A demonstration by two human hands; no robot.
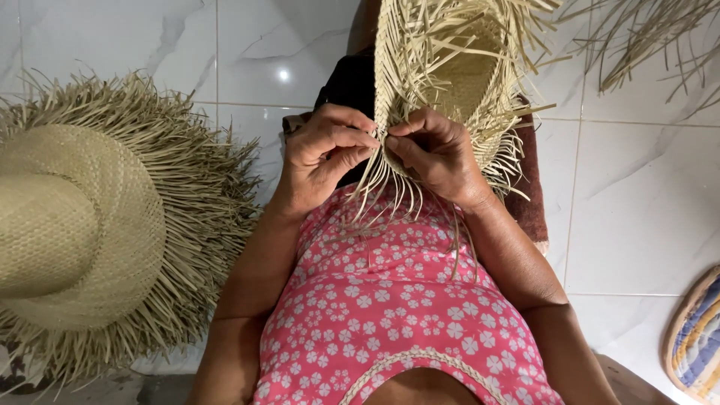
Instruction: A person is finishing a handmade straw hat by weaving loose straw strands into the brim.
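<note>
Pink floral-print fabric (390, 315) with small white flowers fills the lower middle of the view, worn by the person, and both forearms rise from it toward the hands; just above it the left hand (326, 154) is closed in a pinch, its thumb and fingertips gripping a few thin straw strands at the edge of the pale unfinished woven straw hat (442, 67); the right hand (435, 154) sits touching distance to the right of the left hand, also closed, its fingers pinching the same frayed brim edge; the two hands nearly meet at their fingertips; the unfinished hat stands on edge directly above and behind both hands, its loose strands hanging down between and below them over the fabric; well to the left of the left hand a finished tan straw hat with a wide fringed brim (90, 225) lies on the white marble-look tiled floor (630, 210); behind the hands a dark brown cloth (529, 202) shows beyond the right hand; far to the lower right of the right hand lies a striped braided mat edge (697, 337).
</note>
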